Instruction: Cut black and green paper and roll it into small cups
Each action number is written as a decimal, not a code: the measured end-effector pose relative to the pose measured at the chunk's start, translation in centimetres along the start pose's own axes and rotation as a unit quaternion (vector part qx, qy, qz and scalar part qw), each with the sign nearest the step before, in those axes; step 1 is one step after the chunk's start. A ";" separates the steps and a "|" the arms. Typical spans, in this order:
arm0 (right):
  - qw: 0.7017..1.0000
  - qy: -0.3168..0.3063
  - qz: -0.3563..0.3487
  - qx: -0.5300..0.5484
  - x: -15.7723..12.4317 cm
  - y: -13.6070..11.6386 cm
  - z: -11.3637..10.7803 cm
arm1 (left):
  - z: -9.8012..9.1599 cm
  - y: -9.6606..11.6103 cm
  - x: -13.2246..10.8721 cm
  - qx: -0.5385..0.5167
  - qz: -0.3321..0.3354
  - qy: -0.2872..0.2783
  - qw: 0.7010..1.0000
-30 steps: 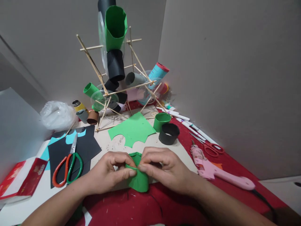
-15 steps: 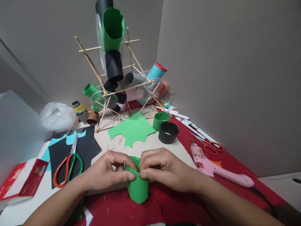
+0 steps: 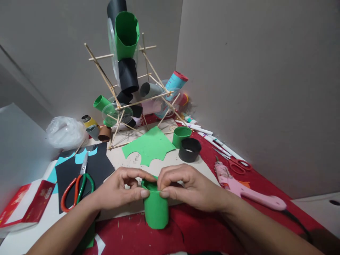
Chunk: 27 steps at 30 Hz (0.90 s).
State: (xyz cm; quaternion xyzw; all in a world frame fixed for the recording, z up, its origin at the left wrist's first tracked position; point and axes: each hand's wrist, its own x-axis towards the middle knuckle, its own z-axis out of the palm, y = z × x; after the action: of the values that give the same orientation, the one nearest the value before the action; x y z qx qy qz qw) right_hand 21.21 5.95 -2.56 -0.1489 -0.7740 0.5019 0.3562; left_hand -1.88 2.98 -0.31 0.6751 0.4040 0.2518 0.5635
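Observation:
A green paper cylinder (image 3: 156, 212) stands upright at the front, its open top facing me. My left hand (image 3: 124, 187) pinches the cylinder's left rim, thumb outside and forefinger across the top. On the right side of the rim, my right hand (image 3: 186, 186) grips with its thumb outside and its fingers curled over the edge. Just beyond the hands lies a green sheet (image 3: 150, 145) with scalloped cut-outs. A short green ring (image 3: 181, 138) and a black ring (image 3: 190, 150) sit to its right.
A wooden-stick frame (image 3: 143, 101) with paper tubes and clear discs rises at the back. Scissors (image 3: 79, 184) rest on black sheets (image 3: 102, 163) at left, near a plastic bag (image 3: 66, 132). A pink glue gun (image 3: 247, 191) and red-handled scissors (image 3: 236, 165) lie at right.
Both hands have shifted slightly up along the rim, and the left forefinger has straightened across the top. More of the cylinder's opening now shows between the hands.

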 end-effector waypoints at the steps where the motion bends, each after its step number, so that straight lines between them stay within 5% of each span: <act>1: 1.000 0.001 -0.002 -0.015 0.0 0.0 0.2 | 0.2 0.1 0.0 0.040 0.007 0.021 0.999; 5: 1.000 -0.007 0.003 -0.023 -0.1 0.0 0.5 | 0.7 0.5 0.1 0.082 0.021 0.023 0.996; 13: 1.000 -0.014 0.008 0.010 0.2 0.1 -0.7 | -0.6 -0.4 0.0 -0.111 -0.023 -0.057 0.992; 21: 0.999 -0.017 -0.014 -0.044 0.0 0.1 0.4 | 0.6 0.2 0.4 0.054 0.004 0.002 0.999; 27: 1.000 -0.014 0.019 -0.002 0.1 0.2 -0.1 | 0.5 -0.4 0.1 -0.086 -0.025 -0.026 0.996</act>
State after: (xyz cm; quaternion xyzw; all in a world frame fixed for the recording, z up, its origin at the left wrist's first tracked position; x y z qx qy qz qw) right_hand 21.18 6.22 -2.64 -0.1571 -0.7771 0.5087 0.3357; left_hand -1.56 2.77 -0.84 0.6200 0.3830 0.2537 0.6360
